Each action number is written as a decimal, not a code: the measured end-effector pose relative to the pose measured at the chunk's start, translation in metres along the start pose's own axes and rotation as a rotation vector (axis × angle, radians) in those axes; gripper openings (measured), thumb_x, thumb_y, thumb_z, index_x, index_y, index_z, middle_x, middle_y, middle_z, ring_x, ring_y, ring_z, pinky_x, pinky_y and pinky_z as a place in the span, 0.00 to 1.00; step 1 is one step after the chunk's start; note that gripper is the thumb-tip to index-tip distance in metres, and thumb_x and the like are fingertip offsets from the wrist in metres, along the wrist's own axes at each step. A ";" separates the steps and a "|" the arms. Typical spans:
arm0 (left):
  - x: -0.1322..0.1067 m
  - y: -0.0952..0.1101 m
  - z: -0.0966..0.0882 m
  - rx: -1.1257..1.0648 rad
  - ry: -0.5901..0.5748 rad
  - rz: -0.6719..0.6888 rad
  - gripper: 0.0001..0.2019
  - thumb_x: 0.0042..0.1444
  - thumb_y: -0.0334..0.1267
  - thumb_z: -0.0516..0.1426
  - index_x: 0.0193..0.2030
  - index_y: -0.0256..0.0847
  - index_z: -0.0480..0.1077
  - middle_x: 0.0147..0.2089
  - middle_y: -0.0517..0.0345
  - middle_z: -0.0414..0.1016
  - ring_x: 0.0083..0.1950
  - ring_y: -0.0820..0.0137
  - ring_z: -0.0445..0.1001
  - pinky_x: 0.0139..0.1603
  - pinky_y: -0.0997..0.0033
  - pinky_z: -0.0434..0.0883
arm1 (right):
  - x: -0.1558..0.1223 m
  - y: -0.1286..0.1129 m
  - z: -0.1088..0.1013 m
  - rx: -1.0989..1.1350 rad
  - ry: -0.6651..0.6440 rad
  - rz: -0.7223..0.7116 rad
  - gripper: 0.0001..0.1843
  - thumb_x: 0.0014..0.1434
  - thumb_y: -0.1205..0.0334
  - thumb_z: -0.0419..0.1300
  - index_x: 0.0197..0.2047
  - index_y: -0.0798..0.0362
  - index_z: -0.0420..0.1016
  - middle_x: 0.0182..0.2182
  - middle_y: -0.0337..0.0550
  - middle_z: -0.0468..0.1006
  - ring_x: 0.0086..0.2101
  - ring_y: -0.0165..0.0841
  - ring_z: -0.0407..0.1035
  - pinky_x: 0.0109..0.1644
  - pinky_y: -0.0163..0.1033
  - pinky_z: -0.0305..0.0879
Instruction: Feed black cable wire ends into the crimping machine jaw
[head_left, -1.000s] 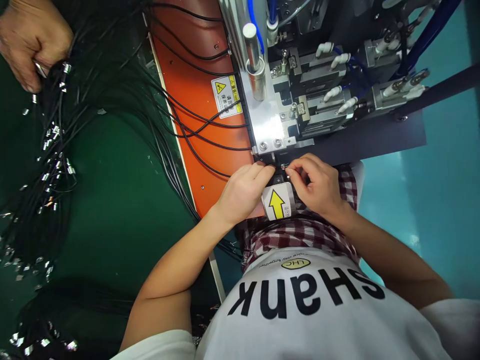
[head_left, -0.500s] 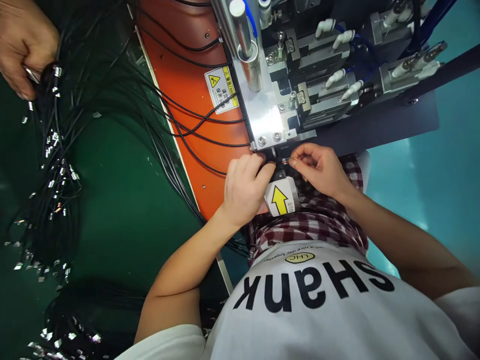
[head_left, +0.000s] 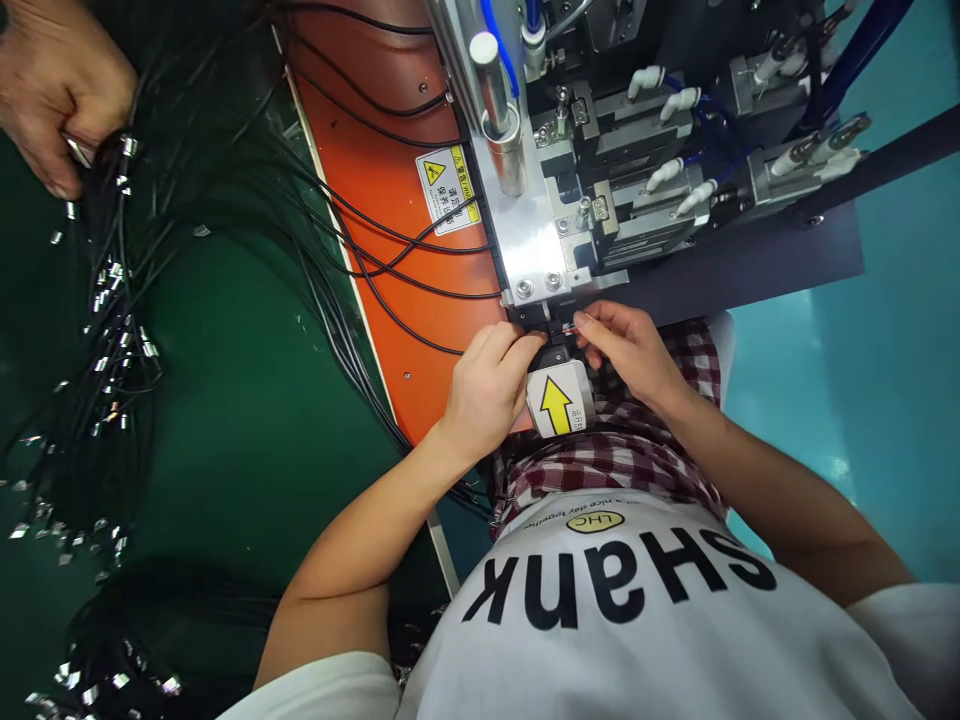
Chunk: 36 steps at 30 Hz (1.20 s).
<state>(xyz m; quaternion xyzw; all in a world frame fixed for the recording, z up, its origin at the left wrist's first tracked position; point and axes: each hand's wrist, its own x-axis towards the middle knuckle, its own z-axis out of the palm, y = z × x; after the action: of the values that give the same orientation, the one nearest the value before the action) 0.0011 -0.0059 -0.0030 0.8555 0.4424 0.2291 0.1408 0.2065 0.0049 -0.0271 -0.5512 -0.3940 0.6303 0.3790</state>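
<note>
the cable end lies between the hands, just past the orange panel's right edge, its long axis running crosswise; the left hand looks closed on its cable, the right hand, nearer the tip, pinching thin wires.

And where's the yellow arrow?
In the head view, the yellow arrow is just right of the middle, beside the left hand, lower than the right hand and just above the checked cloth.
</note>
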 end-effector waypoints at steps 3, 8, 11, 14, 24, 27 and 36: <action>0.001 0.002 0.000 -0.014 0.007 -0.018 0.12 0.68 0.30 0.49 0.50 0.39 0.72 0.41 0.50 0.74 0.43 0.65 0.72 0.44 0.66 0.71 | 0.000 0.001 -0.001 0.014 -0.002 -0.011 0.18 0.58 0.47 0.69 0.32 0.54 0.74 0.25 0.35 0.72 0.20 0.22 0.62 0.24 0.31 0.60; -0.011 -0.002 -0.011 -0.069 0.065 -0.090 0.09 0.68 0.33 0.52 0.49 0.38 0.72 0.45 0.48 0.74 0.47 0.66 0.73 0.50 0.65 0.74 | 0.002 0.002 -0.004 0.051 -0.036 -0.003 0.18 0.57 0.48 0.70 0.31 0.54 0.74 0.24 0.34 0.71 0.19 0.20 0.61 0.24 0.31 0.58; -0.032 -0.011 -0.020 0.007 0.062 -0.050 0.12 0.67 0.31 0.53 0.55 0.39 0.72 0.50 0.46 0.76 0.51 0.63 0.74 0.54 0.59 0.73 | 0.003 0.002 -0.003 0.068 -0.044 -0.001 0.18 0.56 0.48 0.70 0.30 0.55 0.74 0.24 0.33 0.70 0.19 0.20 0.61 0.25 0.30 0.58; -0.053 -0.017 -0.025 0.107 0.023 0.005 0.20 0.67 0.29 0.51 0.65 0.40 0.67 0.57 0.42 0.75 0.58 0.59 0.73 0.58 0.54 0.72 | 0.000 0.004 -0.003 0.075 -0.033 -0.023 0.20 0.54 0.46 0.71 0.30 0.54 0.73 0.24 0.33 0.70 0.20 0.20 0.61 0.26 0.30 0.59; -0.035 -0.018 -0.018 0.190 -0.008 -0.104 0.22 0.70 0.36 0.46 0.68 0.35 0.64 0.62 0.37 0.70 0.65 0.55 0.67 0.65 0.49 0.69 | -0.022 0.026 -0.031 0.120 0.126 0.046 0.21 0.60 0.41 0.64 0.37 0.52 0.80 0.29 0.37 0.73 0.22 0.22 0.64 0.27 0.32 0.59; -0.023 -0.027 -0.028 0.214 -0.011 -0.102 0.22 0.71 0.36 0.44 0.66 0.33 0.65 0.62 0.38 0.70 0.65 0.57 0.66 0.66 0.53 0.69 | -0.033 0.026 -0.036 0.118 0.136 0.040 0.18 0.59 0.44 0.66 0.38 0.52 0.80 0.30 0.36 0.73 0.23 0.22 0.64 0.27 0.32 0.59; 0.019 -0.115 -0.086 0.614 -0.280 0.010 0.19 0.70 0.33 0.41 0.46 0.32 0.73 0.46 0.41 0.74 0.49 0.58 0.71 0.50 0.58 0.72 | -0.063 0.023 -0.059 0.066 0.155 0.066 0.15 0.59 0.46 0.68 0.38 0.50 0.81 0.33 0.37 0.74 0.27 0.22 0.64 0.30 0.29 0.62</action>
<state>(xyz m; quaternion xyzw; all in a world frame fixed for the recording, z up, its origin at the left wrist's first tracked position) -0.1131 0.0783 0.0247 0.8834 0.4629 -0.0339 -0.0650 0.2704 -0.0570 -0.0281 -0.5983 -0.3239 0.6105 0.4056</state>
